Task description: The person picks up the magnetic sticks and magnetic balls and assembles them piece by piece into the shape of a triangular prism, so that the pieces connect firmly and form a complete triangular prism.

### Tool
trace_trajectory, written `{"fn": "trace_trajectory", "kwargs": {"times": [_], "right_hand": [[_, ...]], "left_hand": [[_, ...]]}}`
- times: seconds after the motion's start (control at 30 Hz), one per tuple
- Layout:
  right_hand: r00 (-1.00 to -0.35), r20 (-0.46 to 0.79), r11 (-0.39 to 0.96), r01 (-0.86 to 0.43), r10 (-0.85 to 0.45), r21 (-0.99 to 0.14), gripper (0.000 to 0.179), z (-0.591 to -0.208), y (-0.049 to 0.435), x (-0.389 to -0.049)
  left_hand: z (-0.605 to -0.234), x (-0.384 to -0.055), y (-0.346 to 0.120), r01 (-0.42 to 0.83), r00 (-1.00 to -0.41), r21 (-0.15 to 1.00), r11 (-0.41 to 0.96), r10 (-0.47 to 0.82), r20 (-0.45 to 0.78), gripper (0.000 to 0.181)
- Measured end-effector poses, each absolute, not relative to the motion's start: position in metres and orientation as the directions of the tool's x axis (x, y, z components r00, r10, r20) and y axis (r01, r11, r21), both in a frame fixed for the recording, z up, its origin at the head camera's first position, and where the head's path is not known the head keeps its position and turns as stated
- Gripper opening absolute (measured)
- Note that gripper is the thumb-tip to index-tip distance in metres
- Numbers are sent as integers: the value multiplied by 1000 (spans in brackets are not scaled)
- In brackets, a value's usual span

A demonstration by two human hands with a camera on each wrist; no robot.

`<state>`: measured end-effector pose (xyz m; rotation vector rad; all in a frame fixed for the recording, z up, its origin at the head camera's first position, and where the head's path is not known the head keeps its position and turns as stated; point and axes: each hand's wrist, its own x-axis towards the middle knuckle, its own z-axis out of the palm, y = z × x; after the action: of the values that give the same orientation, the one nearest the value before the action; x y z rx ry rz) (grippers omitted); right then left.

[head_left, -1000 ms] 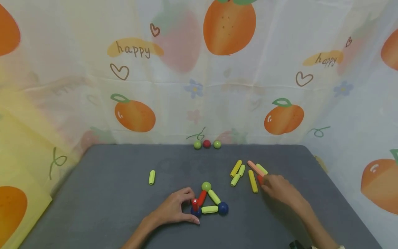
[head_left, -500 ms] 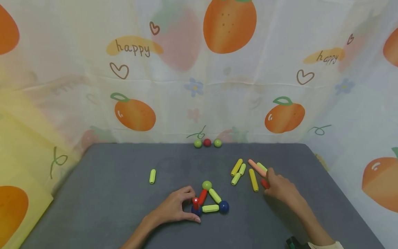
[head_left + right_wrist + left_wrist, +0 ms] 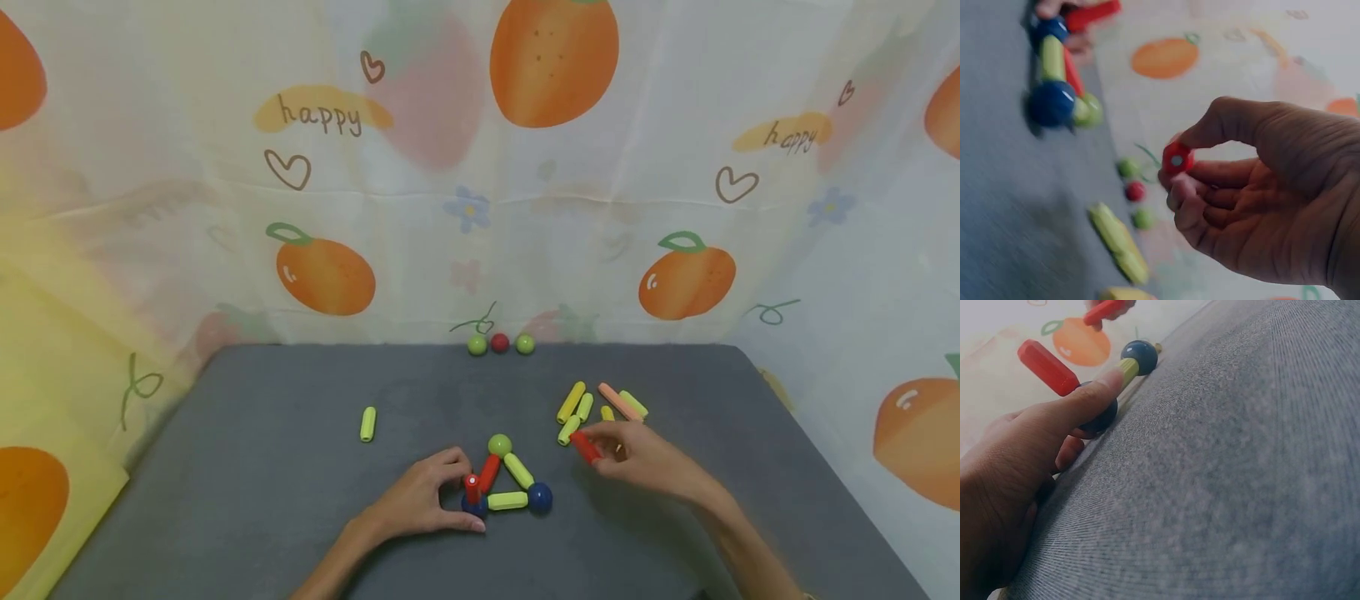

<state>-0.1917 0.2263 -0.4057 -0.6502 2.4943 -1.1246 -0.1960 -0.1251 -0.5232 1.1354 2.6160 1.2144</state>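
Observation:
My left hand (image 3: 422, 498) curls its thumb and fingers round a dark blue ball (image 3: 1106, 417) at the near-left corner of a triangle. A red magnetic rod (image 3: 472, 488) stands up from that ball. A lime rod (image 3: 508, 501) joins it to a second blue ball (image 3: 540, 497). Another red rod (image 3: 489, 473) and a lime rod (image 3: 518, 471) run to the green ball (image 3: 500, 446) at the far corner. My right hand (image 3: 647, 457) pinches a loose red magnetic rod (image 3: 585, 447) between thumb and fingers, its metal-tipped end showing in the right wrist view.
Behind the right hand lie yellow rods (image 3: 572, 402), short lime rods (image 3: 633, 404) and a salmon rod (image 3: 617, 401). One lime rod (image 3: 367, 424) lies alone at left. A red ball (image 3: 500, 342) sits between two green balls at the grey table's (image 3: 262, 467) back edge, before a printed cloth.
My right hand has picked the red rod out of the pile and carried it left toward the triangle. My left hand stays at the same blue ball.

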Motion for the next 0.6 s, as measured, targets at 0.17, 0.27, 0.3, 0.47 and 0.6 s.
{"fn": "trace_trajectory", "kwargs": {"times": [0.17, 0.27, 0.3, 0.47, 0.6], "right_hand": [[-804, -120, 480, -221, -583, -849, 35, -421, 203, -194], [-797, -64, 490, -304, -601, -817, 27, -432, 193, -194], [-791, -41, 497, -341, -610, -798, 25, -435, 190, -194], [-741, 13, 514, -479, -672, -712, 22, -442, 182, -194], [-713, 13, 512, -516, -701, -687, 23, -442, 181, -194]], "left_hand": [[-524, -198, -126, 606, -728, 675, 420, 635, 258, 34], [-525, -198, -126, 620, -719, 671, 406, 637, 278, 34], [-525, -198, -126, 623, -716, 670, 403, 638, 282, 34], [-526, -198, -126, 638, -705, 663, 391, 644, 298, 34], [-528, -198, -125, 636, -707, 664, 393, 643, 296, 34]]}}
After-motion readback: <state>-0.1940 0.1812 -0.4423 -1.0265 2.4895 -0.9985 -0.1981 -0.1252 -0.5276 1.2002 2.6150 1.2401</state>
